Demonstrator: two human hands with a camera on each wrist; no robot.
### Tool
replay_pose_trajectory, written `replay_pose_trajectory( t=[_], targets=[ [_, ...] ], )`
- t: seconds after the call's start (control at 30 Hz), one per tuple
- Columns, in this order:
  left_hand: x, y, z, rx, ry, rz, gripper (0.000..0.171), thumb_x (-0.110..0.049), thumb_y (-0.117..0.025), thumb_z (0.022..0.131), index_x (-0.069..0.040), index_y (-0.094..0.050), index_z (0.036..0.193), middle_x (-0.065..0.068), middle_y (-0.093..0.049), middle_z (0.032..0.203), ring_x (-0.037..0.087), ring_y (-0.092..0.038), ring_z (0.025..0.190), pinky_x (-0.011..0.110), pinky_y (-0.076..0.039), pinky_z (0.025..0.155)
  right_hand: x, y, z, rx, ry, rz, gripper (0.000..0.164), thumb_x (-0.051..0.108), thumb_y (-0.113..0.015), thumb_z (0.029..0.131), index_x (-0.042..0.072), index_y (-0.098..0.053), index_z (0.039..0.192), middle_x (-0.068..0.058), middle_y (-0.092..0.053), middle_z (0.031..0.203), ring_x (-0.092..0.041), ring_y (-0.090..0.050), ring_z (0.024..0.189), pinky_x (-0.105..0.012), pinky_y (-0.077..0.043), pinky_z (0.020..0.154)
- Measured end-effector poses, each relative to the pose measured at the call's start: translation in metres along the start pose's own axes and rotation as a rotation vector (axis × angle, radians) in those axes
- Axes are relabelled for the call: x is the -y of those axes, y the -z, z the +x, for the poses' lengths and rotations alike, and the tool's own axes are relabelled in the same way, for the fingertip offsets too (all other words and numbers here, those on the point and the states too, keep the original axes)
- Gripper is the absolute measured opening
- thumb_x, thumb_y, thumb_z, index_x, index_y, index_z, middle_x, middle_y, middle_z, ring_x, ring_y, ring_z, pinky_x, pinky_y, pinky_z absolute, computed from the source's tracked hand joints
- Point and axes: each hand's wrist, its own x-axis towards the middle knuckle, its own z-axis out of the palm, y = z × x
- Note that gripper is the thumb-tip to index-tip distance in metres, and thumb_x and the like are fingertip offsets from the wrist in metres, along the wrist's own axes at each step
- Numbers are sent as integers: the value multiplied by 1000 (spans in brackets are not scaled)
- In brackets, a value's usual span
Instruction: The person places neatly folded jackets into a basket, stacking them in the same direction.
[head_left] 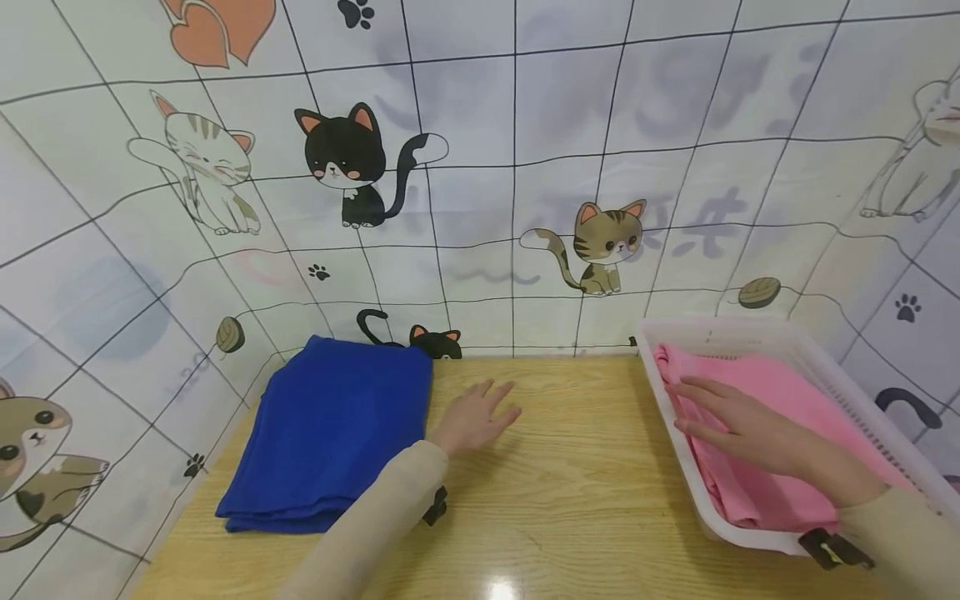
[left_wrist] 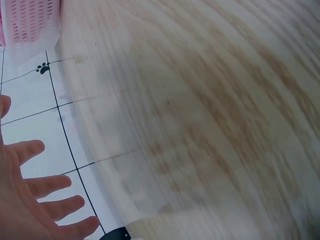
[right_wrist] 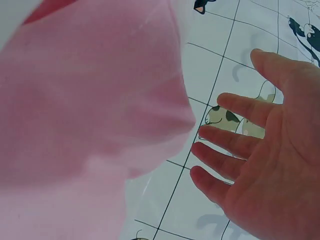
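Observation:
A folded pink cloth (head_left: 798,387) lies inside a white plastic basket (head_left: 693,493) at the right of the table. Over the cloth is my right hand (head_left: 757,432), palm down with its fingers extended; in the right wrist view the fingers look apart from the pink cloth (right_wrist: 100,110). My left hand (head_left: 472,418) hovers above the wooden table, just right of a folded blue cloth (head_left: 337,425). Spread fingers with nothing between them show on the left hand (left_wrist: 30,190) in the left wrist view.
The wooden tabletop (head_left: 570,467) stretches between the blue cloth and the basket. Behind and beside the table hangs a white gridded sheet (head_left: 480,200) printed with cartoon cats. Perforated side walls of the basket (left_wrist: 32,22) show in the left wrist view.

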Motion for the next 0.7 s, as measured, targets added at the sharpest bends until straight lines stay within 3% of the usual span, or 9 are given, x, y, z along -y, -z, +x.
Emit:
replay_pose_trajectory(
  t=[0.3,0.5,0.7],
  targets=[
    [9,12,-7,11,-29,43,59,-52,-40,100,-22,-37,150,18,-31,152,40,-30,137,59,-28,105,10,-6,15,-8,55,-20,41,28,-60,97,0,-57,128,-16,-59,124,-39,-52,117,-56,-41,93],
    [11,19,-11,17,-51,46,57,-50,-42,100,-20,-41,148,19,-31,152,41,-30,137,62,-27,104,18,-9,21,9,68,-49,39,27,-60,97,-2,-60,124,-16,-61,121,-35,-56,113,-54,-44,92],
    [16,21,-15,21,-63,93,57,-50,-42,100,-20,-42,148,18,-36,150,39,-34,135,58,-29,105,25,-11,25,32,68,-34,40,31,-57,99,1,-61,125,-14,-62,121,-31,-59,109,-51,-46,89]
  ],
)
